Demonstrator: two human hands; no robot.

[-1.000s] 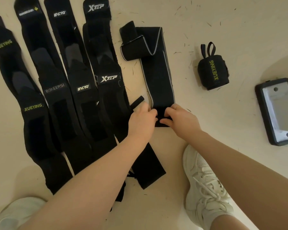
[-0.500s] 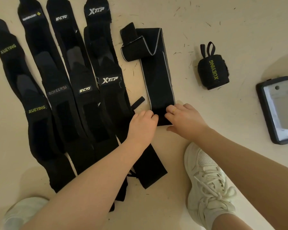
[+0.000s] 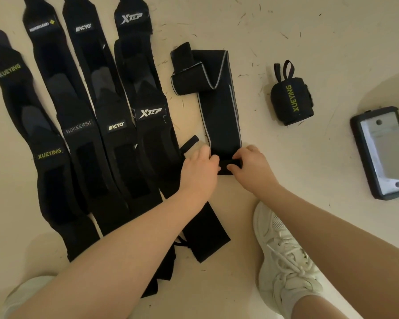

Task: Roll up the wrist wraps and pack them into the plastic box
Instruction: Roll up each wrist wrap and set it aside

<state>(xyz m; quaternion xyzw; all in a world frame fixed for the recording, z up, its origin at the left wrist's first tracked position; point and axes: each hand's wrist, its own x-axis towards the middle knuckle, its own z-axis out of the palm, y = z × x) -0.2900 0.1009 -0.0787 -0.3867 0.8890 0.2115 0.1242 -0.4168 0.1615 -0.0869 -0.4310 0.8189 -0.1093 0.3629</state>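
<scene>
A black wrist wrap with grey edging (image 3: 221,111) lies stretched on the pale floor, its far end folded over to the left. My left hand (image 3: 199,168) and my right hand (image 3: 251,168) both pinch its near end, where a small tight roll has formed between the fingers. A finished rolled wrap marked XUEYING (image 3: 291,102) stands to the right. Several unrolled black wraps (image 3: 78,125) lie side by side on the left. The plastic box (image 3: 382,155), dark-rimmed, sits at the right edge, partly cut off.
My white shoe (image 3: 283,254) is planted just below my right hand. Another shoe (image 3: 21,295) shows at the lower left corner. A loose black wrap end (image 3: 205,236) lies under my left forearm. Small dark debris is scattered over the floor.
Both hands shifted slightly away from me along the wrap, and its near end has curled into a small roll under my fingers.
</scene>
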